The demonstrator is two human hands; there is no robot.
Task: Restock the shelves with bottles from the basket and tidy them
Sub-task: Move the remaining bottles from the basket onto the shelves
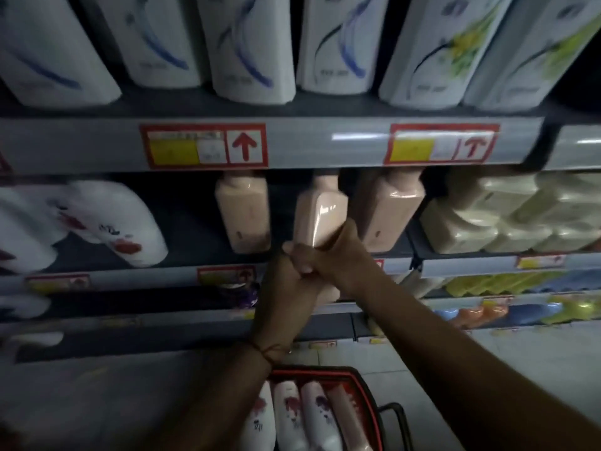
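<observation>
We hold a pink bottle by its base with both hands, tilted so its cap slips under the edge of the upper shelf, because the gap above this row looks tight. Our right hand wraps its fingers around the bottle's lower part, and our left hand curls in beneath at seven o'clock of it, steadying the bottom; the blur stops us telling exactly how the left fingers lie. The bottle sits between two matching pink bottles, one at nine o'clock and one at three o'clock, so we judge we are filling the open slot among its own kind. The red basket waits at six o'clock, more bottles lying in it, ready for the next reach
</observation>
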